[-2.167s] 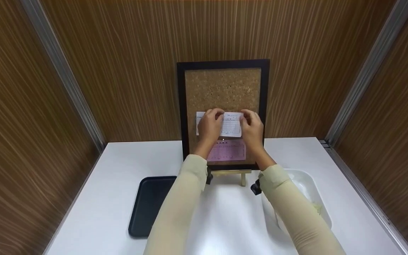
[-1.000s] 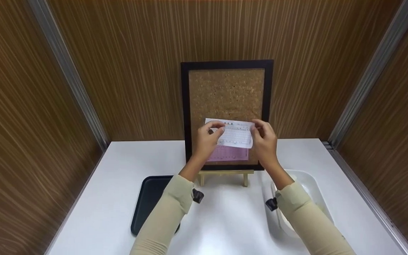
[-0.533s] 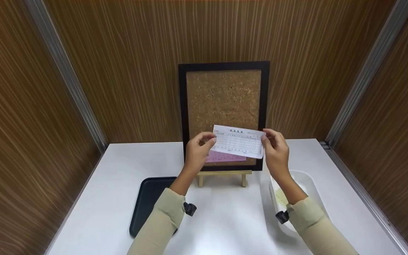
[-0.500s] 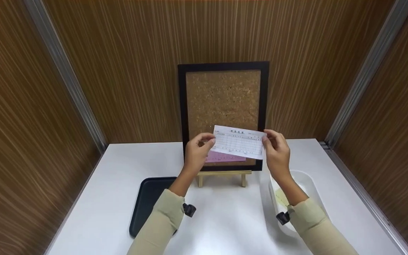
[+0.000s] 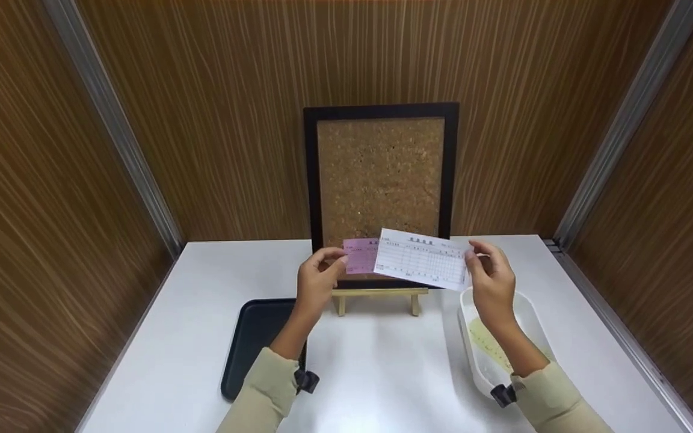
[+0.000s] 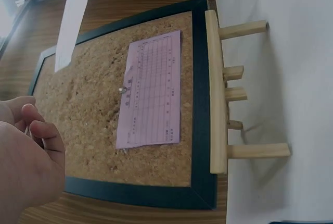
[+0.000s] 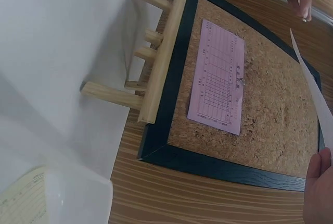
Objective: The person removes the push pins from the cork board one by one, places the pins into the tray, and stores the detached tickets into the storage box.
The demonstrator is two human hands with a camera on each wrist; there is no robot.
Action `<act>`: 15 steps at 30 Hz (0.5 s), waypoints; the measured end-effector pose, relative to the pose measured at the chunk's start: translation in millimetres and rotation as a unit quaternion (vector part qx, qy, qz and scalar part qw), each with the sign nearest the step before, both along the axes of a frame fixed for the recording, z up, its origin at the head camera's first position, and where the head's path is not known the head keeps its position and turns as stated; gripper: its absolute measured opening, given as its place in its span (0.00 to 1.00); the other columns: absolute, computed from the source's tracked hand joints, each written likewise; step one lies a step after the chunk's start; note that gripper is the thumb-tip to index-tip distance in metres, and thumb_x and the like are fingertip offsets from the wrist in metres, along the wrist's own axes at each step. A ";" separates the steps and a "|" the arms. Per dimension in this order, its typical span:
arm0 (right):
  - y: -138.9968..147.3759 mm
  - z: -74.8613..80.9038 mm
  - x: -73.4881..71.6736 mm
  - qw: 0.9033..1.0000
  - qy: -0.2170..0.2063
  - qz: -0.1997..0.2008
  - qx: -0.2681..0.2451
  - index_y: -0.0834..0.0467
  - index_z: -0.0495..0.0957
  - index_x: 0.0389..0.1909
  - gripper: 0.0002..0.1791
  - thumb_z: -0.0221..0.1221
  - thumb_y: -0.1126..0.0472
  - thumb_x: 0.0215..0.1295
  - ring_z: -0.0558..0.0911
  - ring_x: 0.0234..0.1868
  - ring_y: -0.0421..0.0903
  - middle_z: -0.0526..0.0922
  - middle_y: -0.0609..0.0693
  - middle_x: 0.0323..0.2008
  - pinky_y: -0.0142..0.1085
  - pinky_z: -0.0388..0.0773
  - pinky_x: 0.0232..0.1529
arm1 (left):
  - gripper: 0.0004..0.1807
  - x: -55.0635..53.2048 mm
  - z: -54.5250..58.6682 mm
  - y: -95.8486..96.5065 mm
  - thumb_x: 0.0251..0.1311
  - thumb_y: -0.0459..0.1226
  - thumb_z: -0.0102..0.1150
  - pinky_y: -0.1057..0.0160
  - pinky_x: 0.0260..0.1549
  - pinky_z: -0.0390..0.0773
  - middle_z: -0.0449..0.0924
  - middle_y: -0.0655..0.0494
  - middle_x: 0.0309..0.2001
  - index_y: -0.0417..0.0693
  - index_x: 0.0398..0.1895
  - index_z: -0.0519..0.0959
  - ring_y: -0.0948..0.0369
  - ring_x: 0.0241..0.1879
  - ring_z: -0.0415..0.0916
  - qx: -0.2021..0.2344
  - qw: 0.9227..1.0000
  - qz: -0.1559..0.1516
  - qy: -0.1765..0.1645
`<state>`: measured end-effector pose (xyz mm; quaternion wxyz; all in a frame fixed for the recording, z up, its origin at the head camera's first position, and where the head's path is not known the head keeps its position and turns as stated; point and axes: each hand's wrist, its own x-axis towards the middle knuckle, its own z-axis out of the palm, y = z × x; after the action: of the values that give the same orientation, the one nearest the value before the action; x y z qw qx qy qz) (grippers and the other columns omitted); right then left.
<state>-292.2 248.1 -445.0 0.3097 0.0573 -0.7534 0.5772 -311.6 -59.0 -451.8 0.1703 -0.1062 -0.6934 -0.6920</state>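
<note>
My right hand pinches the right end of a white printed receipt slip, which hangs tilted in front of the corkboard. My left hand is apart from the slip, thumb and forefinger pressed together. At the left hand's fingertips the right wrist view shows a tiny whitish bit, apparently a push pin. A pink receipt slip stays on the lower corkboard, a shiny pin at its top edge. In the head view the white slip covers its right part.
The black-framed board stands on a small wooden easel against the wood-grain wall. A dark tray lies at left on the white table. At right a white tray holds a yellowish slip.
The white slip has come off the corkboard, moving down, right and toward me in my right hand. My left hand has let go of it and drawn back down and left.
</note>
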 end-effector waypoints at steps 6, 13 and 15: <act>11.1 -9.5 15.6 1.000 -0.005 -0.013 0.006 0.61 0.78 0.59 0.16 0.56 0.59 0.75 0.77 0.42 0.40 0.77 0.50 0.51 0.21 0.73 0.40 | 0.09 11.6 -14.6 -17.1 0.64 0.36 0.66 0.70 0.24 0.71 0.81 0.53 0.37 0.42 0.44 0.84 0.63 0.28 0.71 -0.009 1.000 0.021 -0.020; 28.6 -20.8 29.4 0.999 -0.013 -0.043 0.001 0.59 0.77 0.60 0.17 0.56 0.59 0.75 0.78 0.45 0.38 0.77 0.46 0.51 0.20 0.73 0.43 | 0.08 22.1 -31.4 -35.7 0.64 0.38 0.67 0.70 0.19 0.67 0.82 0.52 0.42 0.45 0.43 0.85 0.66 0.20 0.66 -0.016 0.998 0.045 -0.036; 32.4 -24.0 33.9 0.999 -0.018 -0.047 -0.002 0.59 0.77 0.61 0.17 0.55 0.59 0.76 0.78 0.46 0.38 0.77 0.45 0.51 0.20 0.73 0.44 | 0.09 26.4 -36.8 -42.7 0.63 0.38 0.67 0.70 0.19 0.67 0.82 0.51 0.43 0.45 0.44 0.85 0.66 0.20 0.65 -0.016 0.998 0.049 -0.041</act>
<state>-258.3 280.5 -469.1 0.3230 0.0112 -0.7592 0.5649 -285.2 -101.7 -488.6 0.1740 -0.0465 -0.7149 -0.6756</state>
